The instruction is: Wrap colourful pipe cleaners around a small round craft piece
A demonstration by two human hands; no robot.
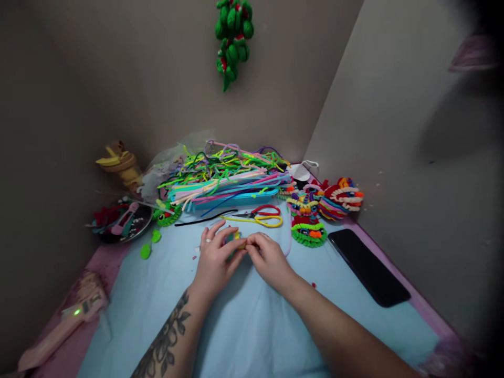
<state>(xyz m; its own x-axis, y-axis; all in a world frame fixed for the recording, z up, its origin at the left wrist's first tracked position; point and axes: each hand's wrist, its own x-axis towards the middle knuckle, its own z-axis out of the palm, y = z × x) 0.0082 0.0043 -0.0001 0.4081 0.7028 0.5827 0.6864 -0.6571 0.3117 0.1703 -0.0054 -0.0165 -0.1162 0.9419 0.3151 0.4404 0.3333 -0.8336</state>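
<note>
My left hand (218, 252) is closed around a small colourful fuzzy piece (237, 236), with yellow and some pink and teal showing between the fingers. Most of the piece is hidden, so its shape cannot be made out. My right hand (265, 254) meets the left fingertips at the piece's right side, its thumb and finger pinched together; what lies in that pinch is too small to tell. Just beyond the hands lie scissors (268, 218) with one red and one yellow handle. A black pipe cleaner (197, 220) is left of them.
Behind stands a blue tray (252, 198) heaped with coloured pipe cleaners (232, 173). To the right are several fuzzy craft faces (309, 233) and a black phone (368, 268). At left are a dark bowl (144, 223), green leaf shapes (145, 251) and a pink glue gun (65, 328).
</note>
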